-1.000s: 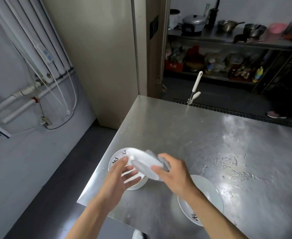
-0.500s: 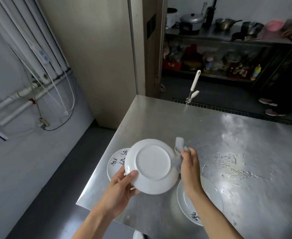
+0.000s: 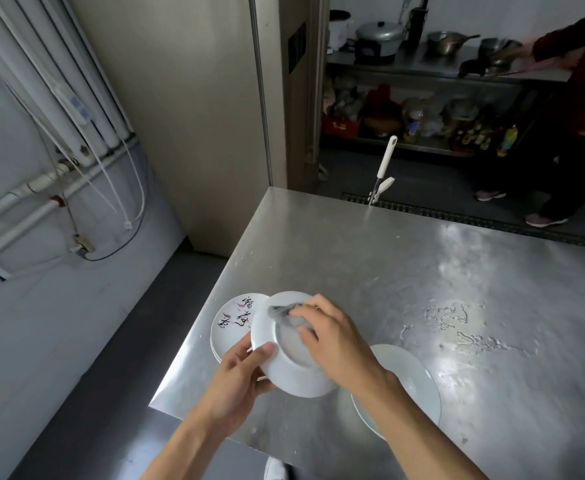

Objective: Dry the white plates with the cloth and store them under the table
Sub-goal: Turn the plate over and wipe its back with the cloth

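Observation:
My left hand (image 3: 237, 379) grips the rim of a white plate (image 3: 289, 372), held bottom side up above the steel table (image 3: 405, 282). My right hand (image 3: 336, 337) presses a grey cloth (image 3: 282, 311) onto the plate's underside. Beneath, near the table's left edge, lies a small stack of white plates with black characters (image 3: 232, 323). Another white plate (image 3: 412, 382) lies on the table under my right forearm.
Water streaks (image 3: 457, 323) mark the table to the right. A white-handled tool (image 3: 383, 171) stands behind the far edge. A person in dark clothes (image 3: 568, 133) works at shelves with pots (image 3: 381, 36). Pipes and cables (image 3: 76, 161) run along the left wall.
My right hand has moved with the cloth from the plate's right rim onto its underside. The plate has tilted and sits a little lower.

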